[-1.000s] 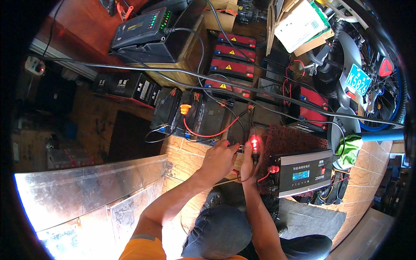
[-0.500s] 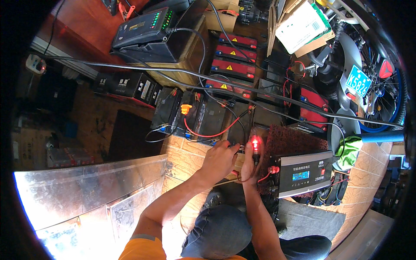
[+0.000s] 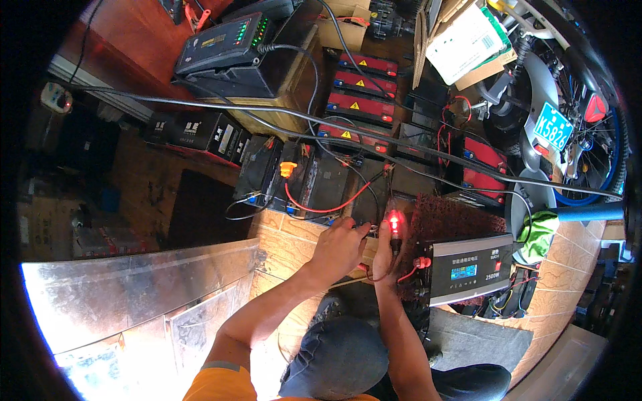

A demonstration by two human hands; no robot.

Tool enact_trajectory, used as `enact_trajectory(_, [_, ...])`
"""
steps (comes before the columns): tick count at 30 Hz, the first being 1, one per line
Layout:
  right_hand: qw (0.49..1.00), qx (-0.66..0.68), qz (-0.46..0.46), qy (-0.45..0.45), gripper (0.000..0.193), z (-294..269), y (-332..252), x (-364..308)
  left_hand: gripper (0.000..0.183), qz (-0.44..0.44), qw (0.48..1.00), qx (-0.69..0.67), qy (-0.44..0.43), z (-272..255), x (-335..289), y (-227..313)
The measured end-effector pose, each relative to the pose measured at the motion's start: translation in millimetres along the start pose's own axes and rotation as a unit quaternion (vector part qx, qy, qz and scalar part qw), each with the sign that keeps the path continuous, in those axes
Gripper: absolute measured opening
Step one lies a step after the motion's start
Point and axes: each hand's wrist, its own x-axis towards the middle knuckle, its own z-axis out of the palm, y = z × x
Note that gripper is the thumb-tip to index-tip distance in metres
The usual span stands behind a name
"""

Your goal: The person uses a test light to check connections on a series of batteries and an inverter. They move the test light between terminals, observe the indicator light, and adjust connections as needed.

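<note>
A clear bulb (image 3: 394, 222) glowing red, with a black base, is upright in my right hand (image 3: 383, 252), whose fingers are closed round it. Beside it on the left, my left hand (image 3: 338, 247) has its fingers pinched at the near edge of a dark battery (image 3: 366, 202). What the left fingertips hold is hidden. A thin lead loops below the bulb by my right hand. A red cable (image 3: 326, 210) arcs over the batteries from an orange connector (image 3: 288, 169) toward clips beyond the bulb.
An inverter-like box (image 3: 468, 271) with a lit screen stands right of my hands, beside a dark red mat (image 3: 455, 224). Behind are red-topped batteries (image 3: 361, 103) and a charger (image 3: 224, 43) with green lights. Black cables (image 3: 414, 146) cross above the batteries. Metal sheeting (image 3: 134, 294) lies left.
</note>
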Motion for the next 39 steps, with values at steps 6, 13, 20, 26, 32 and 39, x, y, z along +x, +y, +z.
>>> enact_trajectory(6, [0.998,0.038,-0.003,-0.042,0.043,-2,1,3,0.032,0.0,1.0,0.002,0.001,-1,0,1])
enact_trajectory(13, [1.0,0.004,0.0,0.002,0.042,1,-4,0,0.032,0.006,1.0,0.006,0.004,0,1,0])
enact_trajectory(20, [0.999,0.017,0.023,-0.027,0.042,-2,-12,-1,0.033,-0.007,1.0,0.004,-0.007,-1,0,1])
enact_trajectory(26, [0.996,0.01,-0.057,-0.065,0.047,-11,-5,0,0.036,-0.028,0.995,-0.07,0.058,-21,-23,-11])
enact_trajectory(32, [0.997,0.037,-0.045,-0.059,0.049,-9,11,-1,0.035,-0.094,0.99,-0.051,0.094,-51,-49,-52])
enact_trajectory(39, [0.99,0.062,-0.092,-0.091,0.051,-12,1,0,0.033,-0.087,0.991,-0.048,0.093,-45,-46,-55])
